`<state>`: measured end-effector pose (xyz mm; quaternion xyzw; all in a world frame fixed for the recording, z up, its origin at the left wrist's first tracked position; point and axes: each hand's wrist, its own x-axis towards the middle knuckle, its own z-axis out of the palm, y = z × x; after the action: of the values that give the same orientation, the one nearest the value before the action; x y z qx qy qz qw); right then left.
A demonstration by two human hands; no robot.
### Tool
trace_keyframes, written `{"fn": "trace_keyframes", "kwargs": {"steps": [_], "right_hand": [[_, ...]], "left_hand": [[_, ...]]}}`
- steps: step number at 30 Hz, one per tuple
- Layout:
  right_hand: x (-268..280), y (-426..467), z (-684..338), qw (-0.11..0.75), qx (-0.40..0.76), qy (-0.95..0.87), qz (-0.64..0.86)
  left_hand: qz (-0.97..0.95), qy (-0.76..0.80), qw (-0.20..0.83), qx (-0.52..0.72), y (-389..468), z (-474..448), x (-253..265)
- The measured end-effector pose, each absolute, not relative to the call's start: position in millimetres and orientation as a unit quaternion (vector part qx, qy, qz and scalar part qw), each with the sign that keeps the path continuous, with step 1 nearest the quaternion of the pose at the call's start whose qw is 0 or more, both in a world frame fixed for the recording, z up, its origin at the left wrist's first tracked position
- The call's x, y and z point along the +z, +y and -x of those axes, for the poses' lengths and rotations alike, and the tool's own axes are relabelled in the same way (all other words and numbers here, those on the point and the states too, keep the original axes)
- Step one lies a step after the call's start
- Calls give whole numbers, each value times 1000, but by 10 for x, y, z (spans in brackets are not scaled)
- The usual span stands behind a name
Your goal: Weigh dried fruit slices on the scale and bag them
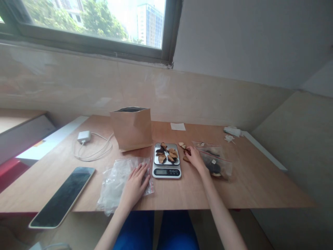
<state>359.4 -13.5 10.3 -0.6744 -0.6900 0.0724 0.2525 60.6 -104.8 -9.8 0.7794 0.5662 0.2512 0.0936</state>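
Note:
My left hand lies flat with fingers stretched out on a stack of clear zip bags. To its right stands a small kitchen scale with a lit display, too small to read. Several curled, brown-edged dried slices rest on its metal plate. Just right of the scale, my right hand has its fingertips closed on a dark dried slice at a small loose pile. The fingers partly hide that pile. Beside the right wrist lie filled zip bags with dark and pale pieces inside.
An open brown paper pouch stands behind the scale. A white charger with cable and a phone lie at left, the phone overhanging the front edge. A white paper and crumpled white wrapping lie toward the back.

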Motion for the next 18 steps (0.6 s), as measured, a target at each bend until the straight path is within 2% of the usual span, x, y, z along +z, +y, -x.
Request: {"fn": "trace_keyframes", "kwargs": {"steps": [6, 14, 18], "right_hand": [[80, -161, -3620, 275, 83, -680, 675], [306, -260, -3481, 326, 91, -655, 676], [414, -276, -3355, 365, 139, -646, 656]], "left_hand": [[-777, 567, 97, 254, -1054, -608, -85], [-774, 569, 96, 259, -1047, -613, -93], [-773, 571, 100, 258, -1049, -612, -93]]}}
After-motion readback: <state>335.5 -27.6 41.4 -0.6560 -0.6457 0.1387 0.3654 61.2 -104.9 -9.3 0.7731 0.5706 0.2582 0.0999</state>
